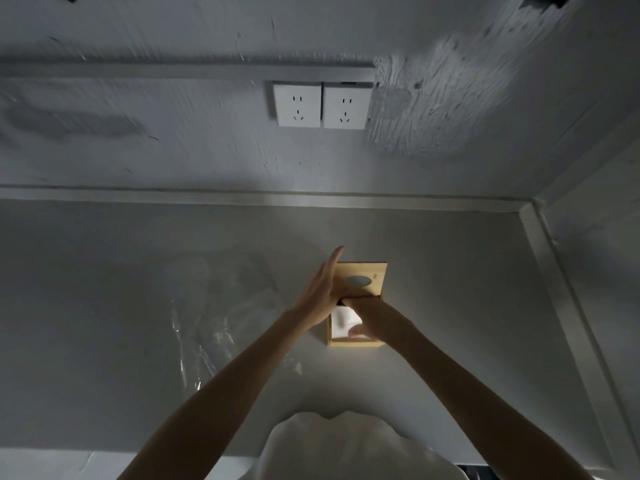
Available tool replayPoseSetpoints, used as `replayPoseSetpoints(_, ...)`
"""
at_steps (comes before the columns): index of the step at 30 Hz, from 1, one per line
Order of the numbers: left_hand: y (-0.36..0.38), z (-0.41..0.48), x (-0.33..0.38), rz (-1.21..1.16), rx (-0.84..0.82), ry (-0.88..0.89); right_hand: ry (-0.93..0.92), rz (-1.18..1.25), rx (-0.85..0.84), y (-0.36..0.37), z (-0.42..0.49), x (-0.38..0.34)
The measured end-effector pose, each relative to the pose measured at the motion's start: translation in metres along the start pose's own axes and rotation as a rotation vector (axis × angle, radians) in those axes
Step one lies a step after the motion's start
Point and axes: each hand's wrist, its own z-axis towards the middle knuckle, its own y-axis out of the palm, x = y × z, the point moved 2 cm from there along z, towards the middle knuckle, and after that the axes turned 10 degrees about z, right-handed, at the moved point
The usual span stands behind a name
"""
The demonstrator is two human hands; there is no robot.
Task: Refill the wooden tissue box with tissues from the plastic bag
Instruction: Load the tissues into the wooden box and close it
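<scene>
I can read no text, label, brand or number anywhere in this view. The wooden tissue box (375, 271) shows me only bare wood, and the wall sockets (299, 105) show only their pin slots, with no lettering I can make out.

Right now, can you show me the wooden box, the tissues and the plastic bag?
wooden box (378, 277): head view, on the lid's bare wood beside the oval hole.
tissues (339, 326): head view, on the white stack inside the box.
plastic bag (221, 306): head view, on its clear crinkled middle.
</scene>
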Motion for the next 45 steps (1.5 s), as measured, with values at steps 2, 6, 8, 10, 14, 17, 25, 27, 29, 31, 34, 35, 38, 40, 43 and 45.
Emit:
replayPoseSetpoints(2, 0.008, -0.013, -0.001, -0.027, 0.125, 0.006, -0.055, -0.042, 0.104, -0.006, -0.010, 0.001)
replayPoseSetpoints(6, 0.022, -0.043, -0.003, 0.060, 0.339, 0.022, -0.054, -0.066, 0.312, -0.015, -0.031, 0.008)
replayPoseSetpoints(8, 0.024, -0.049, -0.002, 0.068, 0.415, -0.023, -0.012, -0.033, 0.403, -0.015, -0.042, 0.018)
replayPoseSetpoints(10, 0.026, -0.053, -0.004, 0.055, 0.455, -0.080, 0.029, -0.015, 0.451, -0.010, -0.051, 0.028)
replayPoseSetpoints(14, 0.044, -0.064, -0.010, 0.153, 0.395, -0.056, 0.058, 0.003, 0.438, 0.004, -0.059, 0.039)
replayPoseSetpoints(17, 0.062, -0.071, -0.021, 0.220, 0.262, -0.022, 0.058, 0.021, 0.440, 0.014, -0.058, 0.041)
replayPoseSetpoints(25, 0.071, -0.072, -0.026, 0.298, 0.137, -0.005, 0.189, -0.024, 0.444, 0.024, -0.051, 0.028)
replayPoseSetpoints(27, 0.073, -0.075, -0.031, 0.306, 0.144, -0.007, 0.170, -0.006, 0.471, 0.025, -0.050, 0.025)
replayPoseSetpoints(29, 0.073, -0.076, -0.035, 0.306, 0.111, -0.029, 0.192, 0.024, 0.483, 0.029, -0.051, 0.026)
replayPoseSetpoints(31, 0.069, -0.073, -0.036, 0.264, 0.079, -0.106, 0.224, 0.070, 0.469, 0.032, -0.049, 0.029)
replayPoseSetpoints(34, 0.061, -0.066, -0.033, 0.187, 0.047, -0.162, 0.216, 0.181, 0.441, 0.035, -0.046, 0.035)
replayPoseSetpoints(35, 0.061, -0.065, -0.032, 0.169, 0.039, -0.156, 0.204, 0.198, 0.443, 0.036, -0.047, 0.037)
replayPoseSetpoints(38, 0.058, -0.069, -0.034, 0.168, -0.002, -0.127, 0.150, 0.249, 0.477, 0.041, -0.056, 0.042)
replayPoseSetpoints(40, 0.054, -0.073, -0.039, 0.208, -0.027, -0.099, 0.085, 0.309, 0.485, 0.048, -0.063, 0.046)
replayPoseSetpoints(43, 0.039, -0.081, -0.038, 0.106, -0.039, -0.110, 0.034, 0.499, 0.501, 0.050, -0.075, 0.058)
replayPoseSetpoints(45, 0.022, -0.078, -0.032, -0.073, 0.023, -0.210, 0.068, 0.883, 0.498, 0.035, -0.080, 0.056)
